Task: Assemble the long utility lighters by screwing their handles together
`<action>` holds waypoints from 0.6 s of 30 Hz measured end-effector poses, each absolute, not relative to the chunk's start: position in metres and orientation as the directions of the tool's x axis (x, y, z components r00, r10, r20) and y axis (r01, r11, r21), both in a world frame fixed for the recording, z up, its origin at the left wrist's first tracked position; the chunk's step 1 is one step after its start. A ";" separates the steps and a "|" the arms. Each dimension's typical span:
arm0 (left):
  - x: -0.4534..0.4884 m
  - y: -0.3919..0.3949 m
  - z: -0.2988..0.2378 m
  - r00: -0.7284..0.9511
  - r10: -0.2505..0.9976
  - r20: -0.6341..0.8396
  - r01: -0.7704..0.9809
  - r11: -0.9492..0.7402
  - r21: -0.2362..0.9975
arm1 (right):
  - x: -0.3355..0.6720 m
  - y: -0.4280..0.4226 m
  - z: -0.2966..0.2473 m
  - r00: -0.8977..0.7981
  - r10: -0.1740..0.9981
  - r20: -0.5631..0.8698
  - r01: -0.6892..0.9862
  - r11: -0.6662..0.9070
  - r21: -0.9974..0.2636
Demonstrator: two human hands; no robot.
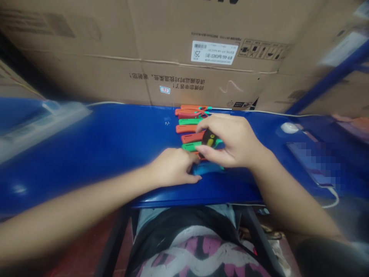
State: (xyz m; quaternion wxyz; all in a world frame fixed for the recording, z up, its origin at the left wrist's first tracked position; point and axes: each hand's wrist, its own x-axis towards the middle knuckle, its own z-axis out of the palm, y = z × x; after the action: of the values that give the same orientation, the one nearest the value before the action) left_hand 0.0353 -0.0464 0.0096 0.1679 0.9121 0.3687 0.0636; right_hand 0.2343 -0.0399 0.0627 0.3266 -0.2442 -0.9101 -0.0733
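Observation:
Several long-nosed lighters lie side by side in a column on the blue table: an orange lighter (186,129), a red lighter (191,137) and a green lighter (188,147) among them. My right hand (233,140) is above the column, thumb and fingers closed on a black-and-yellow object (211,139) whose kind I cannot make out. At the near end, my left hand (173,167) has its fingers curled around the end of a blue lighter (208,168). Its fingertips are partly hidden beside another orange lighter. My right hand covers the noses of the middle lighters.
A large cardboard box (109,77) stands along the table's back edge. On the left lies a white power strip (37,127). To the right are a white mouse-like object (289,127) and a phone (314,163) with a white cable. The table's front edge borders my lap.

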 end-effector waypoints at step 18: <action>0.030 -0.044 0.012 0.762 0.647 0.017 0.620 -0.737 0.269 | 0.225 -0.048 0.050 -0.519 0.491 0.699 0.548 0.819 -0.168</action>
State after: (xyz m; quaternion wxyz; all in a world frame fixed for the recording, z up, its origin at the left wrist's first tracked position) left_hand 0.0300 -0.0442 0.0116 0.1246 0.9304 0.3403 0.0544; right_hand 0.2253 -0.0480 0.0500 0.3890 -0.2982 -0.8709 -0.0368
